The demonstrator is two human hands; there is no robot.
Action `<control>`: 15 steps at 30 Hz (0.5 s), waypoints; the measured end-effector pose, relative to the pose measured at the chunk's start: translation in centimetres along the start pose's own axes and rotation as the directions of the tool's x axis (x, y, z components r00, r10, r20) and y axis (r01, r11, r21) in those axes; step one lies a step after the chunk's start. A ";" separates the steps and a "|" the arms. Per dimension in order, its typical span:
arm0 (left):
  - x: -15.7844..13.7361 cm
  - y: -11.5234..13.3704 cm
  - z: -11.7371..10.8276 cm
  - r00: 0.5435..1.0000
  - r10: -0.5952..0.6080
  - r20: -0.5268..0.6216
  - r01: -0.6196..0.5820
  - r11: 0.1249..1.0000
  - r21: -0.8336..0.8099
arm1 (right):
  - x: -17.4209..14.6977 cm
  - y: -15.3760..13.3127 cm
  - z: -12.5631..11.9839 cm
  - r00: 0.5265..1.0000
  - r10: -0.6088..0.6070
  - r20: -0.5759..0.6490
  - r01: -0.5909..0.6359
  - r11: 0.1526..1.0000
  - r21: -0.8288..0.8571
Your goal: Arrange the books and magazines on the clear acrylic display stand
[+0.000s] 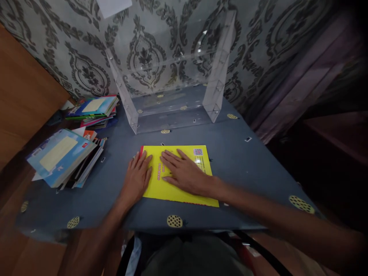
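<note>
Yellow book (169, 193): lying flat on the tabletop (238, 153), near the edge by the person's body; clock directions below run from this book, with 12 o'clock away from the body.
Printed cover: QR code (197, 152) towards its 1 o'clock corner, pink lettering (159, 171) partly between the hands, a red strip (141, 150) at the 10 o'clock corner.
Left hand (136, 178): palm down over the 9 o'clock edge, fingers a little apart and pointing to about 1 o'clock; its grip is wide, laid on the cover.
Right hand (186, 174): flat across the middle of the cover, coming in from 4 o'clock, fingers spread wide towards 10 o'clock.
Clear rack (172, 118): standing at 12 o'clock, apart from the book, the patterned wall (146, 57) visible through it.
Near stack of books (61, 157): at 9 o'clock, a blue cover on top, edges uneven.
Far stack of books (94, 107): at 10 o'clock, also blue-topped.
Cloth: grey-blue with yellow pineapple prints (174, 221), one at 6 o'clock.
Curtain (301, 84): hanging towards 2 o'clock.
</note>
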State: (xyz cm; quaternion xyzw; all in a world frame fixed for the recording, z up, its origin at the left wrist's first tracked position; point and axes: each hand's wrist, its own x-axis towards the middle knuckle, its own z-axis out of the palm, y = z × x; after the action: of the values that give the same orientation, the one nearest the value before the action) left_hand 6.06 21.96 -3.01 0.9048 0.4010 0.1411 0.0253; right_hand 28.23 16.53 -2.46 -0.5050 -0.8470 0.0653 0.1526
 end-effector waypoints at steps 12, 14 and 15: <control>-1.6 2.1 -1.5 0.932 0.337 0.131 -0.340 0.941 -0.006 | -7.0 3.5 -0.8 0.980 0.179 -0.083 -0.183 0.982 -0.043; -1.9 2.8 -1.7 0.896 0.413 0.164 -0.416 0.909 -0.017 | -7.1 3.4 -0.8 0.980 0.172 -0.096 -0.177 0.983 -0.052; -2.0 3.0 -1.7 0.888 0.426 0.172 -0.432 0.902 -0.004 | -7.1 3.4 -0.8 0.981 0.168 -0.101 -0.175 0.983 -0.060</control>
State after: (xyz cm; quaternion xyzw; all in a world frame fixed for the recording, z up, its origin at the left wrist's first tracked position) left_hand 6.44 18.32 -1.34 0.9799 0.1899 0.0592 0.0120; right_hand 34.50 11.89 -3.97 -0.5836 -0.7939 0.0248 0.1691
